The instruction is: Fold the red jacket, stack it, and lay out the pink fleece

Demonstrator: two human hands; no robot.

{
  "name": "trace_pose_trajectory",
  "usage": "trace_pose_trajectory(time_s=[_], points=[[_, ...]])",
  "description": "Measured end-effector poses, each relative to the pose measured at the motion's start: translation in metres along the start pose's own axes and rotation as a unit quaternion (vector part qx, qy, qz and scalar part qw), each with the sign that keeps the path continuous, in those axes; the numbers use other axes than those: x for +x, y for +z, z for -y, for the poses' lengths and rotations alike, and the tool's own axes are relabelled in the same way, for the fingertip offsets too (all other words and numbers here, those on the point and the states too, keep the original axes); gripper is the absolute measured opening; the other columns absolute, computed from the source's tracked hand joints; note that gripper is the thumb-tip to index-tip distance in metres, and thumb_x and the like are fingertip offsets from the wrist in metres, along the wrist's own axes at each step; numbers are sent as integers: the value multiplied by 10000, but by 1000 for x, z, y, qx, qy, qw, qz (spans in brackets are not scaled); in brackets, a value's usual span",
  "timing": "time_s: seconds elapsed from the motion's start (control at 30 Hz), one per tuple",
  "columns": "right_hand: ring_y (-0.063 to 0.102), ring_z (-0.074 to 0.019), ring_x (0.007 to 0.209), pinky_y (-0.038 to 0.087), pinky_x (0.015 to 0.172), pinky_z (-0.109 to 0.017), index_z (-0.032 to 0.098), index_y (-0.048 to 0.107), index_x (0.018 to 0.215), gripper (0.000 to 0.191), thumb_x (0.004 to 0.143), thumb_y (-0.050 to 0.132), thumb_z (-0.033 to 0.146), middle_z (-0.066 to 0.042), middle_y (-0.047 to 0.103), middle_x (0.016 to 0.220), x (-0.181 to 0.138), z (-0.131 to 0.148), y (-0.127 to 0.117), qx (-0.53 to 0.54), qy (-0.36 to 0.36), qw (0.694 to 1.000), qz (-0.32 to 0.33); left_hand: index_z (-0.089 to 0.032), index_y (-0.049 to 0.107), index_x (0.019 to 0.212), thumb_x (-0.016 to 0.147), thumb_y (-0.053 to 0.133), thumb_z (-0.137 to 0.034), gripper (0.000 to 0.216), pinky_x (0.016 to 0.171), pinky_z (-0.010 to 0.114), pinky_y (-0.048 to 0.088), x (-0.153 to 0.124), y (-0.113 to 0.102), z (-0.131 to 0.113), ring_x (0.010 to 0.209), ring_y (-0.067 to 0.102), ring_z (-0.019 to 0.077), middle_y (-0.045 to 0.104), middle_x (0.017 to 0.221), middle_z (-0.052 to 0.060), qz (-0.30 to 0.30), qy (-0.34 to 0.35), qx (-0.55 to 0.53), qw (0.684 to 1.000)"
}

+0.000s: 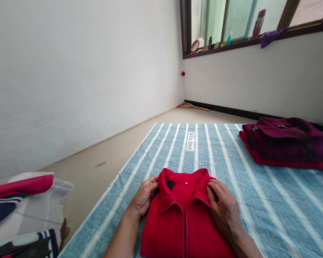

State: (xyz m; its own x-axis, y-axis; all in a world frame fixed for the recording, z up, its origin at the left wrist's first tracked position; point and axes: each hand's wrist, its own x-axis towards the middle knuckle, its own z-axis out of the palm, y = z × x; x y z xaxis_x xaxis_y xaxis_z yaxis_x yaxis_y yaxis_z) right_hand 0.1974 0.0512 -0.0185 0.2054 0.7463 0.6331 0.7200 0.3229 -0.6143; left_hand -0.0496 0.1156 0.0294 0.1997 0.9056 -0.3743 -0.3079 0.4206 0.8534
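A folded red fleece jacket (183,222) with a front zip lies on a blue striped sheet (258,200) right in front of me. My left hand (143,199) grips the left side of its collar, fingers curled over the edge. My right hand (224,209) rests on the right side of the collar and shoulder, fingers bent and pressing the fabric. Both forearms come in from the bottom edge.
A stack of folded maroon and red garments (288,143) sits on the sheet at the right. Loose striped and pink clothes (21,208) lie at the lower left on the tiled floor. A broom (192,106) lies in the far corner. Bottles stand on the window sill (231,43).
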Motion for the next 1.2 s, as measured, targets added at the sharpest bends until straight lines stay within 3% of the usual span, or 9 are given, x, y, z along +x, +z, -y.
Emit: trace_pose_trajectory(time_s=[1.2], points=[[646, -209, 931, 527, 854, -376, 203, 661, 947, 173, 912, 496, 245, -85, 687, 992, 0, -1, 1, 36, 16, 999, -11, -137, 694, 872, 711, 722, -104, 167, 753, 262, 512, 1, -1, 0, 727, 681, 166, 745, 826, 64, -2, 2, -6, 1000]])
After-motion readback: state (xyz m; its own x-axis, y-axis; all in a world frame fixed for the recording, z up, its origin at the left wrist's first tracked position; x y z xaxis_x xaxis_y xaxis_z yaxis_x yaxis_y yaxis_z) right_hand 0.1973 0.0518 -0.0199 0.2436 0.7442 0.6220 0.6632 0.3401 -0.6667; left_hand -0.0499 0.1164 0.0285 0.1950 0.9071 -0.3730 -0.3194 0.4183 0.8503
